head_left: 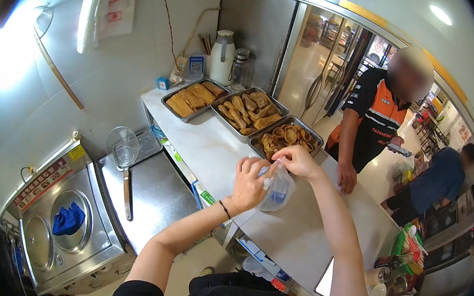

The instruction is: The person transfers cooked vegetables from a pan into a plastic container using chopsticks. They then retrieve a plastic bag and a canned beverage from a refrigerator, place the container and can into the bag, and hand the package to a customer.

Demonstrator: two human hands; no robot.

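A white translucent plastic bag [276, 193] stands on the white counter [265, 231] in front of me, something bluish showing through its side. At its top, my left hand [248, 182] has its fingers bent round the plastic. Close beside it, my right hand [298, 162] pinches the other part of the bag's neck. Both hands are closed and nearly meet. What lies inside the bag I cannot make out. Just beyond my hands sits a metal tray [317, 143] of brown, round fried-looking pieces.
Farther back are a tray of brown sausage-like pieces [250, 111] and a tray of golden slabs [197, 97], near a white jug [221, 57]. Across the counter a person in an orange and black top [381, 105] holds a phone. Left are a cooker [65, 233] and a wooden-handled strainer [126, 187].
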